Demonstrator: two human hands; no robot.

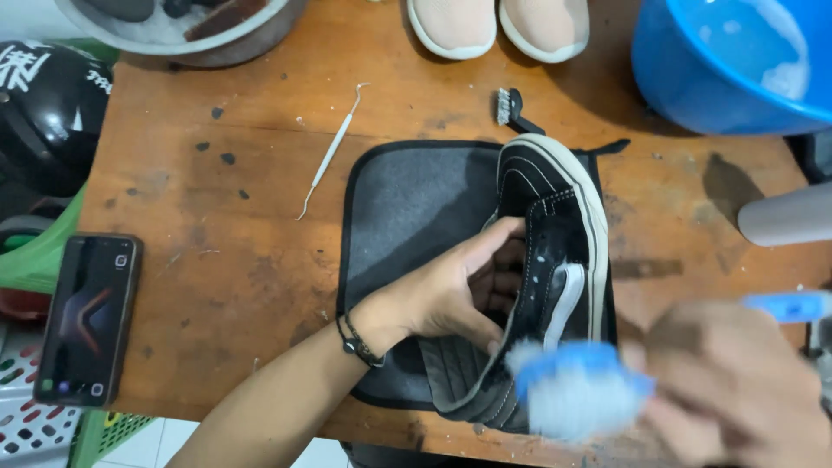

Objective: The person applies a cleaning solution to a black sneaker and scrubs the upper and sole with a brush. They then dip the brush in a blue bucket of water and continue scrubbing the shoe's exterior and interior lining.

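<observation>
Black canvas sneaker with white stripe sits gripped inside by my left hand; my right hand clasps a blue-backed white-bristled brush beside it.

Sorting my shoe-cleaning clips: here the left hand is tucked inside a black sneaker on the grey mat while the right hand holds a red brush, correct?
Not quite: the brush is blue, as the head view shows. Otherwise yes: left hand inside the black sneaker on the grey mat, right hand holding it.

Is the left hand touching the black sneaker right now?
Touching. The head view shows the left hand reaching inside the black canvas sneaker with white stripe, fingers pressed against its inner wall.
</observation>
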